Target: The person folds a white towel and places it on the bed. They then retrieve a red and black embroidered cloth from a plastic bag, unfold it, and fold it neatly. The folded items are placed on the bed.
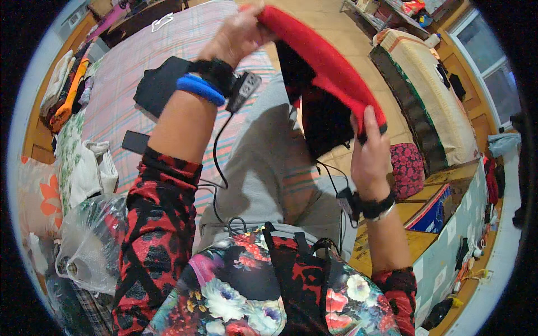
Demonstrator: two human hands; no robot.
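A red and black cloth piece, perhaps a garment, hangs between my hands above my lap. My left hand, slightly blurred, grips its upper left end. At the lower right end, the fingers of my right hand pinch the red edge. The black part droops below the red band, and its exact shape cannot be told. Both wrists wear black straps with small wired devices, and a blue band circles my left forearm. Beyond that arm, a dark folded cloth and a dark flat phone-like object lie on the striped bedsheet.
White folded cloth and a clear plastic bag are at the left. To the right stand a patterned red stool, a wooden table and a long cloth-covered piece of furniture. Cables hang near my lap.
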